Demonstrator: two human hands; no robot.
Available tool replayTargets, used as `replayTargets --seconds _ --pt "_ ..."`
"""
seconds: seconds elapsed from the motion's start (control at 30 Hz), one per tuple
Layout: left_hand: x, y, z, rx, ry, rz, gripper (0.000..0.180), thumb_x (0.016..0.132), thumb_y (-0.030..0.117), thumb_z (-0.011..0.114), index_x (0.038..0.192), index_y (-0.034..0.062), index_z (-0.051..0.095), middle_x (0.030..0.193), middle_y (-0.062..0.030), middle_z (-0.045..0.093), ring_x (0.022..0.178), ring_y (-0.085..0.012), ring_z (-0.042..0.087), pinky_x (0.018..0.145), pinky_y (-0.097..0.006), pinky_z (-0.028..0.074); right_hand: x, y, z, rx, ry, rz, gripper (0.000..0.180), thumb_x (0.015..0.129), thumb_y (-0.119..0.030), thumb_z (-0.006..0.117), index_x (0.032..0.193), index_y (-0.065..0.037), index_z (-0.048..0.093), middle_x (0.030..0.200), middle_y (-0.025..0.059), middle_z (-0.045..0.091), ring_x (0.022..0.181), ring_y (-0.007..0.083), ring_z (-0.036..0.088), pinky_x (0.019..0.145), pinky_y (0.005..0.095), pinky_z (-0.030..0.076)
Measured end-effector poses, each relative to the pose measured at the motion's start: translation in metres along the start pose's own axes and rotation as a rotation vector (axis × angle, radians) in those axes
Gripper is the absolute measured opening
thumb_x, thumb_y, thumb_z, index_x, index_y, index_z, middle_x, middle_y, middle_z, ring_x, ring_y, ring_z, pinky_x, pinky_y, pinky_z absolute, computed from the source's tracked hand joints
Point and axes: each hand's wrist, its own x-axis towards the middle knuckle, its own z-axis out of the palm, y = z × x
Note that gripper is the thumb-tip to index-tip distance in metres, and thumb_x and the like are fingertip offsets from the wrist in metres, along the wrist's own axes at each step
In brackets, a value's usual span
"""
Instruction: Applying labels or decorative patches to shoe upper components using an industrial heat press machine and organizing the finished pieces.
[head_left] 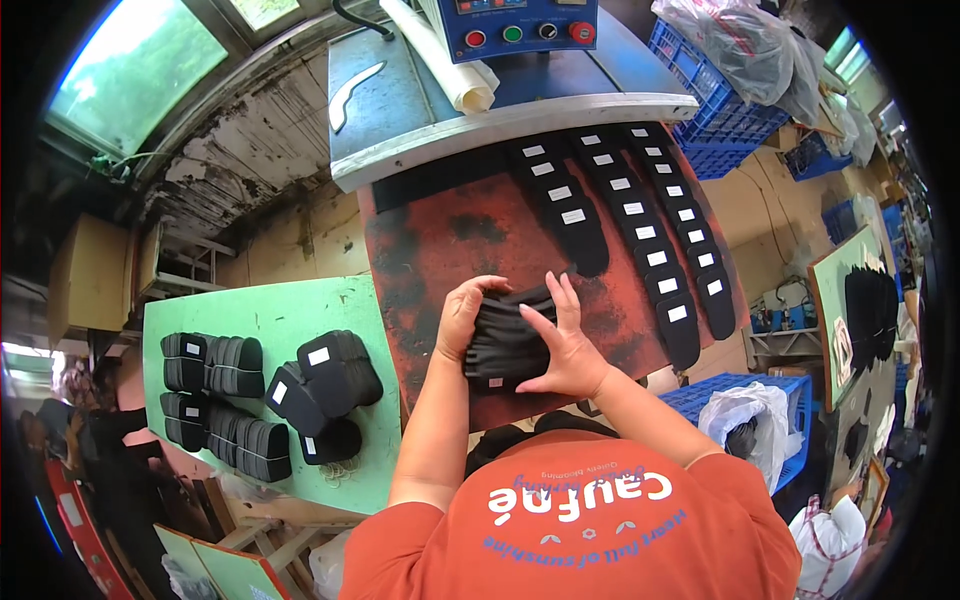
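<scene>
Gripping the black stack (pixel 508 345) between the curled left hand (pixel 463 318) and the wide-spread right hand (pixel 577 360), over the near part of the red bench (pixel 425 290). Best to press softly with both, line up the edges, and stay well away from the labelled black rows (pixel 640 222) on the right of the red bench.

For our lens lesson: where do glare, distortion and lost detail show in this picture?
Head view: the upper-left window looks pale with glare; same view: the machine's front edge bows; same view: the black stack shows little detail.
</scene>
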Motion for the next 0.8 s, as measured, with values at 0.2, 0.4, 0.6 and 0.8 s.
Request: replayTargets --seconds 0.2,0.4,0.6,0.8 --pt "-0.004 0.007 -0.004 0.21 -0.049 0.084 0.047 0.09 0.04 0.046 0.1 -0.0041 0.06 0.1 -0.0093 0.06 0.095 -0.0183 0.055 0.089 -0.03 0.04 0.021 -0.009 -0.015 -0.373 -0.231 0.071 0.105 0.046 -0.036 0.083 0.136 -0.023 0.031 0.14 0.0165 0.021 0.131 0.0399 0.013 0.104 0.0615 0.006" --pt "-0.04 0.009 0.0 0.053 0.094 0.064 0.078 0.085 0.056 0.043 0.13 -0.0063 0.036 0.132 -0.0128 0.041 0.124 -0.0225 0.037 0.104 -0.033 0.025 0.013 -0.029 -0.02 -0.592 -0.302 0.157 0.108 0.051 -0.049 0.078 0.14 -0.02 0.023 0.133 0.0189 0.027 0.126 0.0362 0.025 0.104 0.0609 0.003" --pt "-0.045 0.015 0.046 0.118 -0.124 -0.069 0.112 0.069 0.079 0.043 0.141 -0.0025 0.013 0.142 -0.0179 0.026 0.131 -0.0269 0.026 0.107 -0.034 0.018 0.006 -0.036 -0.018 -0.51 -0.353 0.234 0.107 0.054 -0.049 0.076 0.141 -0.026 0.019 0.138 0.0211 0.022 0.128 0.0392 0.022 0.104 0.0616 0.004" --pt "-0.037 0.005 0.048 0.455 -0.212 0.105 0.111 0.071 0.076 0.044 0.14 -0.0035 0.01 0.146 -0.0211 0.013 0.136 -0.03 0.012 0.109 -0.036 0.01 -0.007 -0.029 -0.007 -0.494 -0.222 0.254 0.107 0.053 -0.039 0.079 0.141 -0.028 0.018 0.135 0.021 0.026 0.127 0.0398 0.023 0.105 0.0585 0.01"
